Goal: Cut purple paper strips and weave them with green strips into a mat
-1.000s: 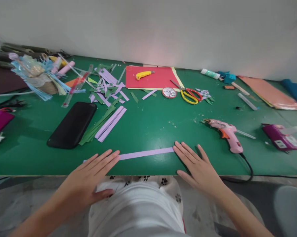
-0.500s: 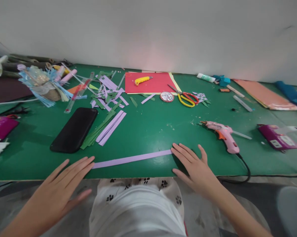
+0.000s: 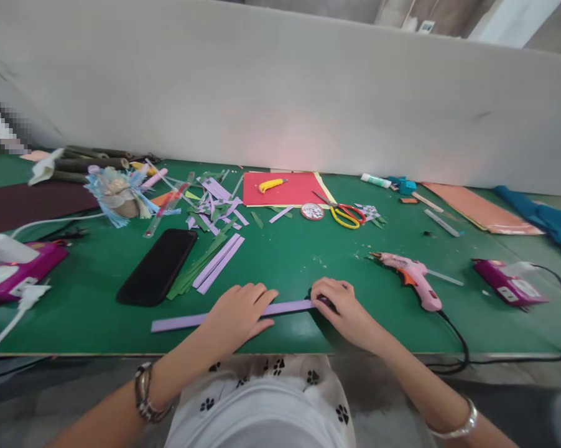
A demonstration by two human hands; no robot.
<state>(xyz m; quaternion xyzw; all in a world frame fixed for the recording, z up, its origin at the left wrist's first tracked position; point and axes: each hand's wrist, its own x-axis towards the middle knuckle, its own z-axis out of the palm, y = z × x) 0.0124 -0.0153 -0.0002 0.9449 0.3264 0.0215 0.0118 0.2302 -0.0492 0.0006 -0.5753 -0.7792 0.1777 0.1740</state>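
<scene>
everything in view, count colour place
Long strip: one, lilac, near edge
Short strips: two, lilac, left
Slips: several, green, left
Slab: one, black, left
Scraps: many, lilac and green, back
Tassels: several, blue, left
Poles: several, dark, left
Red sheet: one, red, back
Cutter: one, yellow, on red sheet
Disc: one, white, centre
Scissors: one, red and yellow, beside disc
Glue gun: one, pink, right
Sockets: two, purple, both sides
Tube: one, white and green, back
Orange sheet: one, orange, right
Cloth: one, blue, right
Table: one, green, beneath
Left hand: one, bare, over strip
Right hand: one, bare, strip's right end
</scene>
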